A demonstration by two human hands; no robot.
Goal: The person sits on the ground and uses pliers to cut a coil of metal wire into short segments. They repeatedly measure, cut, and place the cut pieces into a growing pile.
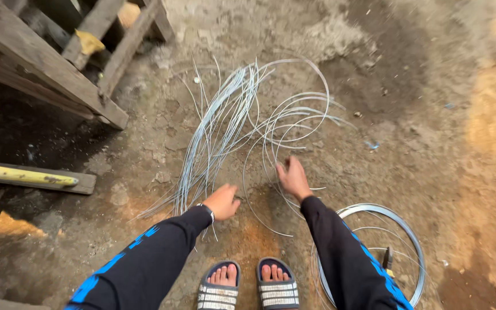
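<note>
Dirt floor [420,143], left hand [223,201] clenched by cut wires [213,126], right hand [293,178] spread, released, touching curved wires [294,115]

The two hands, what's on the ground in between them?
In the head view, curved wire strands loop over the dirt floor between the left hand and the right hand.

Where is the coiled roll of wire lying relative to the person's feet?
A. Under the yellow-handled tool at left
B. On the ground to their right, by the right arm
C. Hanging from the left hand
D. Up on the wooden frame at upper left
B: the coiled roll of wire lies on the dirt ground to the right of the sandalled feet, beside the right arm's sleeve.
</note>
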